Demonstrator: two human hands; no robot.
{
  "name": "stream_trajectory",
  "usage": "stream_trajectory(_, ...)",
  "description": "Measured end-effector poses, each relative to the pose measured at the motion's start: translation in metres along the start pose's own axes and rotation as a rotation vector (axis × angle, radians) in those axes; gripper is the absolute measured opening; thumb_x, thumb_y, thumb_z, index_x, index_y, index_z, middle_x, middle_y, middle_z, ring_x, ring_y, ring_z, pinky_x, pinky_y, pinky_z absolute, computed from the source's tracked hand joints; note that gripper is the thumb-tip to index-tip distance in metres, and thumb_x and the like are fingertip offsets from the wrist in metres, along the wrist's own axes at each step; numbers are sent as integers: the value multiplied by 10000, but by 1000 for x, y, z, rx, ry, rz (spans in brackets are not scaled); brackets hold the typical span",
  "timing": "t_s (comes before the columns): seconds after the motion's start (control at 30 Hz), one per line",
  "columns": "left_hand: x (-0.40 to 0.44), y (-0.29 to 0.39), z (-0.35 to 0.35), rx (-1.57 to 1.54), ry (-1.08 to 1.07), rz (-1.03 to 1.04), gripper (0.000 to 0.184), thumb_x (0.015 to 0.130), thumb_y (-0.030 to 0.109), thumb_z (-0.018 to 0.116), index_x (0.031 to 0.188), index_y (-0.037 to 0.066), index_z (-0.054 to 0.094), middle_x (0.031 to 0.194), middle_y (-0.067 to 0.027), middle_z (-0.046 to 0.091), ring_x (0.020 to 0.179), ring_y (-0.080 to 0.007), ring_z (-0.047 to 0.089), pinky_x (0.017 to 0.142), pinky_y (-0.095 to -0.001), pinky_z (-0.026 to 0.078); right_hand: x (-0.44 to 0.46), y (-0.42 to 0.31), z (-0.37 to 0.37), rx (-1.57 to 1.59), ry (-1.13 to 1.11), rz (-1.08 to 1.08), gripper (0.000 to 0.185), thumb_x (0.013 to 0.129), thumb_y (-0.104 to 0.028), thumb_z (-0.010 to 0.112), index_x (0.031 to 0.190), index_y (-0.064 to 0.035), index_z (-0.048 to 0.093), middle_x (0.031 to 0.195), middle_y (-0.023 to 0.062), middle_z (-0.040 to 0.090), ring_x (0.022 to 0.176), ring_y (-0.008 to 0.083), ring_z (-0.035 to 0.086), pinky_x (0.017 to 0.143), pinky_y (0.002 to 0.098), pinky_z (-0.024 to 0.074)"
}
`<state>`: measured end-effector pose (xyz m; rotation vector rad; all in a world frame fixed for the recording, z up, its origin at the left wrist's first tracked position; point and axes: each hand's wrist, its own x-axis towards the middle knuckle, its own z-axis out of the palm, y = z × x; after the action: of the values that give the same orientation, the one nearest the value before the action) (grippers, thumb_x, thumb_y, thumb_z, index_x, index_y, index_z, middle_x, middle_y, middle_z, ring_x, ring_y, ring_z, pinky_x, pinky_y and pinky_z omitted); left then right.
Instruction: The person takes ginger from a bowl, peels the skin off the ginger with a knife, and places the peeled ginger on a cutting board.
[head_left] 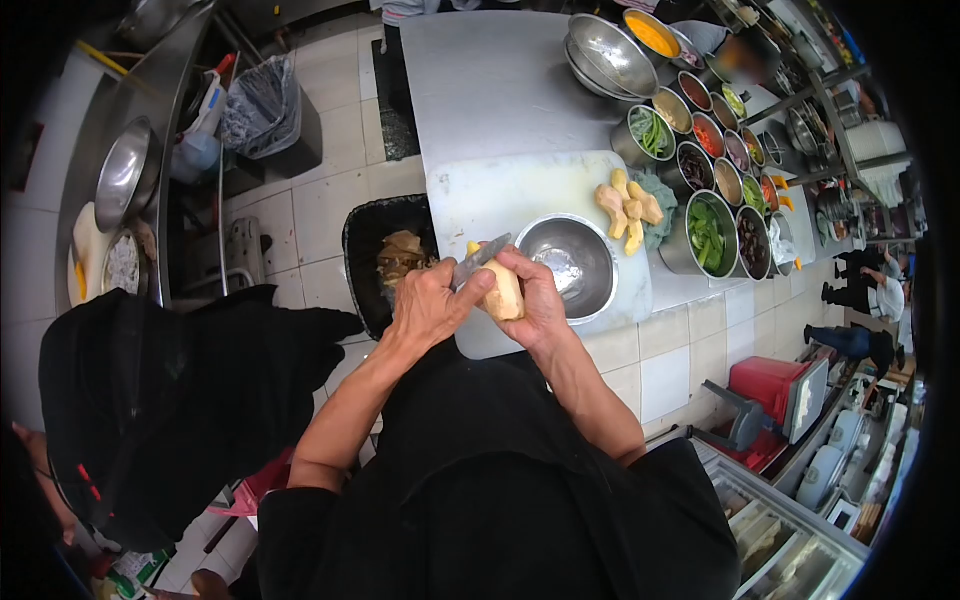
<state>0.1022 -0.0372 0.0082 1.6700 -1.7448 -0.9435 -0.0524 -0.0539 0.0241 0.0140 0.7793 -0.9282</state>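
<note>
1. Steel first: see knife [483,261] in left hand [430,302], held with fingers curled in tight; cannot make out handle under palm.
2. Also see pale root [506,297] in right hand [540,297], gripped by wrapped fingers; between both hands, with left thumb touching side and blade across upper end.
3. Main risk, as judged: cutting right fingertips, so close to blade. Likely cause: pushing too hard, or skidding on slick root surface.
4. Lesser risk: dropping root into steel bowl [592,247] just beyond right fingers, or into black bin [352,245] past left knuckles. Likely cause: loosening right grip.
5. Pose: forearms [345,415] angled inward, wrists bent toward each other, left knuckles uppermost, right hand cupped; both over near edge of white board [505,185].
6. Farther out, beyond right fingers: knobbly roots [630,205] on board, beside green cloth [657,233].
</note>
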Motion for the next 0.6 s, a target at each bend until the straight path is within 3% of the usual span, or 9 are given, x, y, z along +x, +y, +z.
stream_trajectory(0.13,0,3,-4,-96,-113,-35,695,881,624,480,682,-35,575,502,-176,501,469,-306,556,467,-382,425,-2,-2,6,-48,9,1,196,883,-119,502,1057,-35,531,1003,99,558,894,209,587,805,353,515)
stream_trajectory(0.23,-3,6,-5,-158,-114,3,661,910,581,465,695,-35,573,507,-182,495,471,-313,552,463,-391,418,-3,-1,6,-68,27,1,264,896,-126,469,1128,-14,525,1043,121,552,922,226,581,814,359,512)
stream_trajectory(0.33,-4,-5,6,-169,-1,57,695,859,639,504,698,-34,572,511,-169,498,472,-312,547,463,-390,418,2,1,6,-52,58,-2,274,907,-131,446,1141,-11,523,1053,127,550,923,233,575,797,362,512)
stream_trajectory(0.43,-7,-9,9,24,93,240,707,766,673,599,598,-9,522,476,-151,506,459,-323,571,472,-400,452,1,1,3,-104,56,18,270,914,-133,434,1139,-11,521,1053,126,550,907,232,569,762,362,512)
stream_trajectory(0.6,-10,-16,15,-29,88,215,728,723,706,616,569,6,489,452,-145,477,442,-323,560,444,-395,445,5,6,2,-7,114,32,256,918,-172,468,1094,-3,545,1055,153,585,883,257,599,681,386,534)
